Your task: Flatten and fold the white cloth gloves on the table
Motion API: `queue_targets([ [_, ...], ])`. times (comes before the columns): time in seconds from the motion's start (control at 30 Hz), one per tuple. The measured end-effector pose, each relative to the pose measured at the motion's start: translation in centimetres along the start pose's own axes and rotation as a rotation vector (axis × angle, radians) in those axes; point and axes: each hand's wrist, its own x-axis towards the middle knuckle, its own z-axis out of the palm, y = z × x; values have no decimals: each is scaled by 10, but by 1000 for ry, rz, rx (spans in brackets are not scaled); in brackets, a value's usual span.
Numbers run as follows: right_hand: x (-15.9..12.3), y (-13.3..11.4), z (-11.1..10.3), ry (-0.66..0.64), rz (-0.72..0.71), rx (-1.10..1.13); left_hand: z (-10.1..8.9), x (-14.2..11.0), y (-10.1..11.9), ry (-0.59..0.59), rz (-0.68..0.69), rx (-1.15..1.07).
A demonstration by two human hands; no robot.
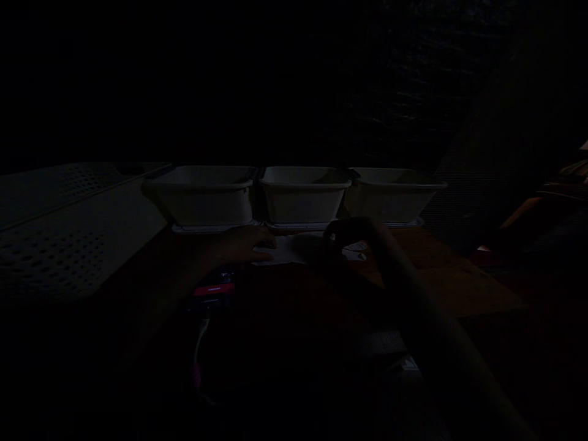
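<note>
The picture is very dark. A pale, flat piece of cloth or paper (296, 250) lies on the brown tabletop in front of the bins; which of the two it is, I cannot tell. My left hand (250, 242) reaches to its left end, thumb and fingers apart. At its right part is my right hand (353, 231), bent at the wrist, with fingers curled down and pinched together. What those fingers hold, if anything, is lost in shadow. A small crumpled end (357, 248) of the pale piece shows beneath the right hand.
Three pale bins, left (211, 205), middle (304, 205) and right (390, 205), line the back. A perforated basket (68, 245) stands at left. Near my left forearm lies a phone with a lit red screen (214, 291) and a cable (198, 346). Part of a person (519, 214) shows at right.
</note>
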Motion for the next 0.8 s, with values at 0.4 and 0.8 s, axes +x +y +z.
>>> queue_targets([
  [0.4,-13,-4,-5,-16,67,-109,0,1,0,4,-10,-3],
  [0.8,-24,-16,-3,15,125,-152,1,2,3,47,103,2],
])
